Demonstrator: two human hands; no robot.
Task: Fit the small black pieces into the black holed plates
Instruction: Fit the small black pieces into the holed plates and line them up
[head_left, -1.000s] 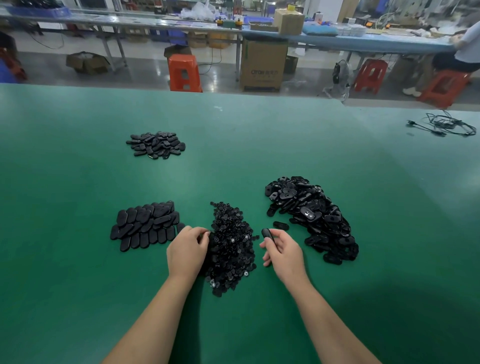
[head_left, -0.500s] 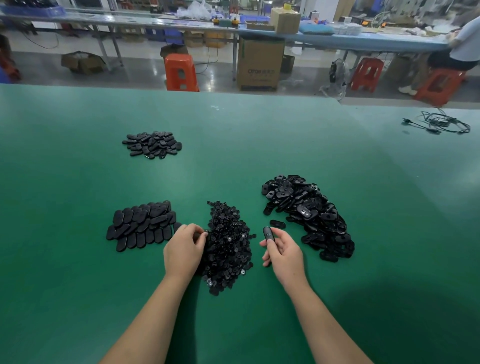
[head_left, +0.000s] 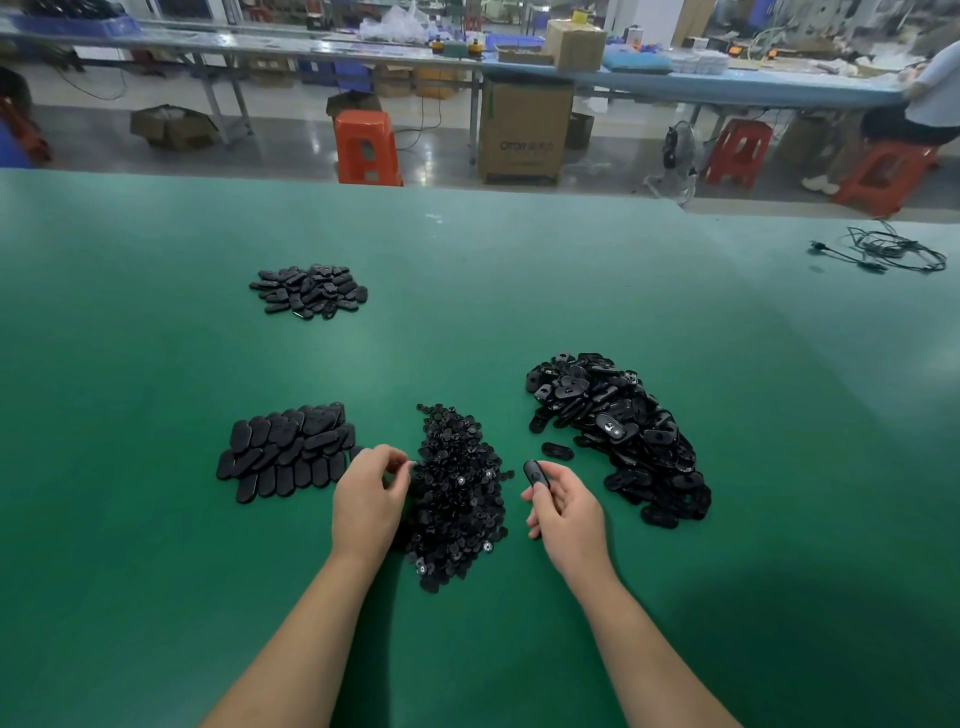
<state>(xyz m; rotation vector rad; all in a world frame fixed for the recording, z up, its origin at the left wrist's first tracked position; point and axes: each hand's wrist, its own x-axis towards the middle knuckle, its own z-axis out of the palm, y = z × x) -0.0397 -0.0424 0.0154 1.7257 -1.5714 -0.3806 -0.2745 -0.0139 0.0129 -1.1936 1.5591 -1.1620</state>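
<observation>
Right hand (head_left: 569, 512) holds one black holed plate (head_left: 535, 474) pinched between thumb and curled fingers, the plate sticking up past the fingertips, just left of the big loose heap of plates (head_left: 618, 431). One stray plate (head_left: 557, 450) lies on the green table (head_left: 156, 571) just beyond it. Left hand (head_left: 369, 499) sits at the left edge of the pile of small black pieces (head_left: 457, 493), fingers curled with tips pinched together; whether a piece is between them cannot be told. Neat rows of plates (head_left: 288, 449) lie left of that hand; a small far heap (head_left: 309, 291) beyond. Since a second ago, the left fingertips have lifted slightly off the pile; the right hand's grip is unchanged.
</observation>
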